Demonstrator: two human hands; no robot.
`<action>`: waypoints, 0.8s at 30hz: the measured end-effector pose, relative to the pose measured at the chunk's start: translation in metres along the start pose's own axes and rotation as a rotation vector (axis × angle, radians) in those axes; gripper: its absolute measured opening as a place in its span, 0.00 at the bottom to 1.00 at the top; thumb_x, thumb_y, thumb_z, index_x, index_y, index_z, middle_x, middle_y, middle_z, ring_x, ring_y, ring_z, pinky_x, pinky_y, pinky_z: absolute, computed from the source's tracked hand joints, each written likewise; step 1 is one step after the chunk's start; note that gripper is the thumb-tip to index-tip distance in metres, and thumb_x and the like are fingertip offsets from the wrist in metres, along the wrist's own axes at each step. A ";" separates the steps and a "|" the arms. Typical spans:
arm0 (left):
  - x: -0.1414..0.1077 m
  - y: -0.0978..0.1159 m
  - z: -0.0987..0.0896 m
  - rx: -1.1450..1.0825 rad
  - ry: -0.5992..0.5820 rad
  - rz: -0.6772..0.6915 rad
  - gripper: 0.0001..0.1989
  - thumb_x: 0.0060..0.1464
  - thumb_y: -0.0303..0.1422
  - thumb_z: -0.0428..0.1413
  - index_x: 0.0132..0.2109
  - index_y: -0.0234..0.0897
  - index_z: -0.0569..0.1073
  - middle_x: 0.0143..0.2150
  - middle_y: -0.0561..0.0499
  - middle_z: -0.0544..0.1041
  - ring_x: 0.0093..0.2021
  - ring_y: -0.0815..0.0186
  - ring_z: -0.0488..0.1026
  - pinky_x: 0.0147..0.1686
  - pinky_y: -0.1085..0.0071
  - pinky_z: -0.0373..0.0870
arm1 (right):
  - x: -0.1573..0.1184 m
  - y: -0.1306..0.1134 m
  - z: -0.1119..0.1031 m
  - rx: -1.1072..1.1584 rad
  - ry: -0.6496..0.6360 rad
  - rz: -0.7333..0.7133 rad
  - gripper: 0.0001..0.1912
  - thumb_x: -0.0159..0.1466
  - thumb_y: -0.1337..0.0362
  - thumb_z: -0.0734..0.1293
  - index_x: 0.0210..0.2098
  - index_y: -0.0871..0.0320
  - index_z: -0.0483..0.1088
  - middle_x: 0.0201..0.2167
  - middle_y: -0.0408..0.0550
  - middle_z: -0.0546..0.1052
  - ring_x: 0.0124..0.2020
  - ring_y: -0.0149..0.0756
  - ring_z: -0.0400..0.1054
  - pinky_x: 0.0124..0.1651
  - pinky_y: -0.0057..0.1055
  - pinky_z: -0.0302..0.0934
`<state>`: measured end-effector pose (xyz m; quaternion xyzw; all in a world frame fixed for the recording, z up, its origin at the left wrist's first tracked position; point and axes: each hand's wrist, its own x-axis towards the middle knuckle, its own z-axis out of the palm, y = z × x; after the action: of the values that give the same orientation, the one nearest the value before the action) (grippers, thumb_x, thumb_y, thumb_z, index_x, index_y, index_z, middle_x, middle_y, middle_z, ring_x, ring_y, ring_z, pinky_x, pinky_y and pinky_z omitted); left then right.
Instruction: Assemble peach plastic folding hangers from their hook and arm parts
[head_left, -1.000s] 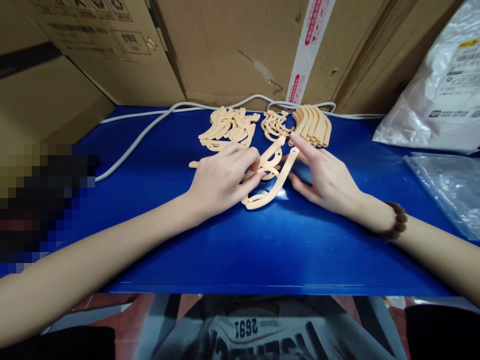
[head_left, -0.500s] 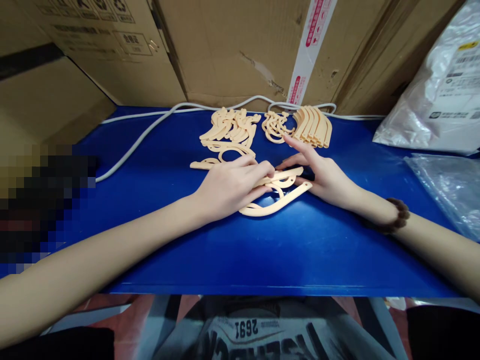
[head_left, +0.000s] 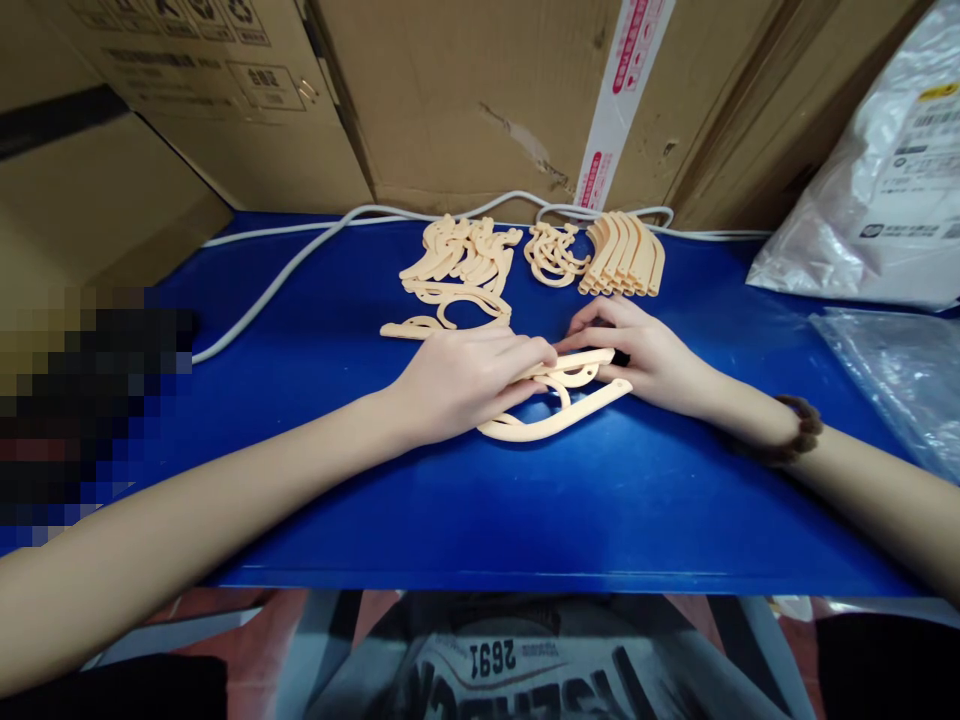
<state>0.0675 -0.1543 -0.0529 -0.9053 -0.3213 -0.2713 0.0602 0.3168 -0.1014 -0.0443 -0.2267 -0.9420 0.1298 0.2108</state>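
Observation:
My left hand (head_left: 469, 385) is closed around cream plastic pieces that look like a folding clothes hanger (head_left: 559, 420). Its curved arm loops out below the fingers, and a straighter bar points right. At that bar's right end is my right hand (head_left: 630, 345), its fingers bent behind the bar and the thumb near the tip; part of this contact is hidden. Just behind my left hand lie loose hanger pieces (head_left: 409, 328), one with a round hook. Farther back are a heap of hanger arms (head_left: 461, 250), a cluster of small hooks (head_left: 553, 255) and a row of curved arms (head_left: 622, 255).
The blue table (head_left: 525, 530) has its front edge close to my body. Cardboard boxes (head_left: 465, 110) wall off the back, with a white cable (head_left: 277, 285) running along them. A white plastic parcel (head_left: 862, 220) and a clear bag (head_left: 892, 370) lie at right.
My right index finger, earlier stretched toward the hooks, has drawn back and curled by the hanger. The hanger's right ends have shifted slightly right and toward me.

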 end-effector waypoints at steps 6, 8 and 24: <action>0.000 0.001 -0.001 0.016 0.010 0.011 0.08 0.64 0.37 0.55 0.45 0.40 0.74 0.38 0.56 0.81 0.37 0.69 0.79 0.31 0.74 0.66 | 0.001 -0.001 0.001 0.017 0.013 0.043 0.10 0.66 0.59 0.66 0.42 0.54 0.78 0.42 0.51 0.73 0.45 0.42 0.68 0.49 0.41 0.62; 0.001 0.001 -0.001 0.013 0.013 0.017 0.08 0.65 0.37 0.54 0.45 0.40 0.74 0.38 0.57 0.81 0.37 0.70 0.79 0.31 0.75 0.66 | 0.001 -0.001 0.000 0.037 0.020 0.051 0.09 0.66 0.59 0.65 0.41 0.53 0.77 0.41 0.51 0.74 0.45 0.42 0.68 0.48 0.41 0.62; 0.001 -0.008 -0.002 -0.041 0.074 0.015 0.10 0.65 0.32 0.54 0.49 0.38 0.77 0.47 0.53 0.82 0.44 0.68 0.79 0.38 0.74 0.72 | 0.001 0.001 0.000 0.359 0.515 0.411 0.10 0.64 0.56 0.68 0.40 0.53 0.68 0.40 0.47 0.74 0.40 0.39 0.70 0.34 0.35 0.69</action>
<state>0.0623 -0.1483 -0.0507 -0.8981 -0.3064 -0.3106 0.0554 0.3164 -0.1005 -0.0446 -0.3957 -0.7552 0.2711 0.4468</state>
